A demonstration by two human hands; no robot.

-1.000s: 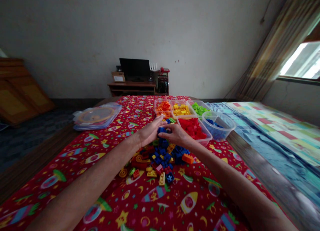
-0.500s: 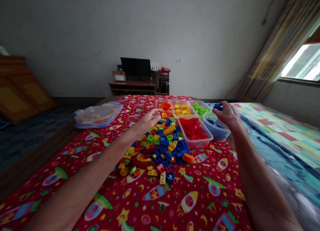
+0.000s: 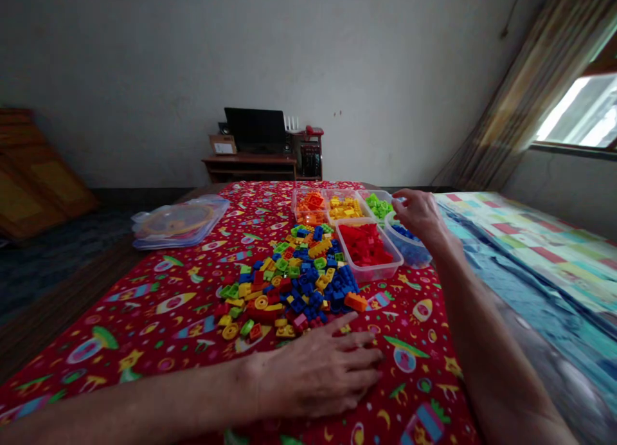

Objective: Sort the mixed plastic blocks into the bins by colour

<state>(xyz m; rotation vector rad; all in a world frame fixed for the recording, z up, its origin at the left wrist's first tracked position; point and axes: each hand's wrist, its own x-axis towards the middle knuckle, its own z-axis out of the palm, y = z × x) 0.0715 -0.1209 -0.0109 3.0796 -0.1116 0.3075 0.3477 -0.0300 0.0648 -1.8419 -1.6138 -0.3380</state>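
Observation:
My left hand [image 3: 322, 371] lies palm down with its fingers spread, at the near edge of a mixed pile of toy building bricks [image 3: 308, 284]. It covers part of the pile's front edge, and whatever is beneath the palm is hidden. Over the clear round tub [image 3: 417, 255] of blue bricks [image 3: 405, 231] hovers my right hand [image 3: 418, 215], its thumb and forefinger slightly parted and no brick showing between them. Left of that tub stands a clear container [image 3: 375, 273] holding red bricks [image 3: 364, 244].
Behind the red bricks are clear boxes with orange bricks [image 3: 310, 204], yellow bricks [image 3: 344, 207] and light green bricks [image 3: 378, 206]. Stacked plastic lids [image 3: 178, 223] lie at the left on the red patterned cloth [image 3: 159, 303]. A bed [image 3: 520, 239] adjoins on the right.
My left hand has come back from the far end of the pile to its near edge. The blue brick in my right hand is no longer visible there, and the fingers have loosened.

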